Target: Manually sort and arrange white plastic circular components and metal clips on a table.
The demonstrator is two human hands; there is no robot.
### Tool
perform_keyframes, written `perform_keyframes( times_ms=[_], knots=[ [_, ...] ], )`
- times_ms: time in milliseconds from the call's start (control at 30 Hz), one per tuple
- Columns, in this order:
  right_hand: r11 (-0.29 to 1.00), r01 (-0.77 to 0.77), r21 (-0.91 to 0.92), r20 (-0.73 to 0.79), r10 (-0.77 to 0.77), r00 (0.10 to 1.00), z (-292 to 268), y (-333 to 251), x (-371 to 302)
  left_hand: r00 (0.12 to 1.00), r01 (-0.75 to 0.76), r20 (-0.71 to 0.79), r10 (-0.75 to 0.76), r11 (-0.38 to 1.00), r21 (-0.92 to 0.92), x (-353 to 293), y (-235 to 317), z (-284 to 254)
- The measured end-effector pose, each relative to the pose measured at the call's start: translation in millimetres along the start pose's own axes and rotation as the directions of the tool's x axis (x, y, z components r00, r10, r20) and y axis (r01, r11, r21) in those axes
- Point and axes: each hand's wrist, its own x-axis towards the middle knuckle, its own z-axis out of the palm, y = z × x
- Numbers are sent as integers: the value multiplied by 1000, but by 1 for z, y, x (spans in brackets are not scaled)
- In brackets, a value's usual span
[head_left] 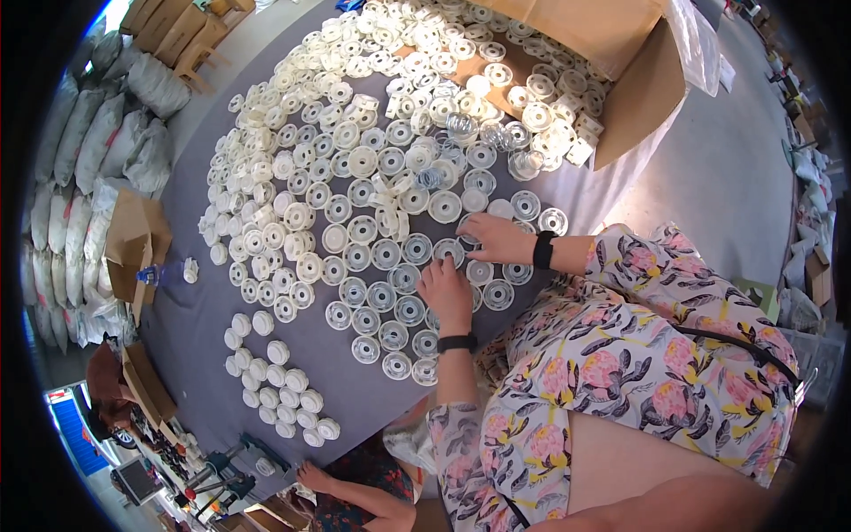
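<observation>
My left hand [446, 291] reaches over a cluster of round white plastic parts with ringed centres, its fingers bent and slightly apart. Its fingertips rest near one white ringed disc [448, 252]. Just to the right, my right hand [502, 238] lies low over the same cluster, thumb apart from the fingers. I see nothing held in either hand, though the parts beneath the palms are hidden. Around my hands, many discs lie flat in rows, such as a greyish-centred disc [409, 310]. Loose metal springs [432, 178] lie on the discs farther out.
A large pile of white parts [301, 80] spreads over the grey-covered table [199, 293]. At the far right an open cardboard box [651, 97] lies with parts spilling out. Several capped white pieces [285, 377] sit near left. A co-worker's hand [315, 477] shows at the lower edge.
</observation>
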Motion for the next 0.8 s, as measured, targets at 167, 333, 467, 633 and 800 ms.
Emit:
perform_keyframes(
  times_ms=[167,333,467,633,800],
  knots=[
    [972,166,-168,148,-142,979,38,-1,17,974,119,-159,-162,961,-250,-52,-11,-37],
    [970,229,-82,149,-216,965,48,-6,19,776,431,-301,-554,814,-389,-172,-60,-51],
    [998,63,-17,14,-63,998,35,-4,-6,2,495,-108,-994,95,-864,-275,-100,-24],
    [994,-107,-4,33,107,994,15,-8,-40,-127,670,14,-992,-96,-736,-385,-111,47],
    [991,-28,-134,-100,15,995,23,11,-46,-240,923,423,-874,-340,-179,-467,-115,135]
  ],
)
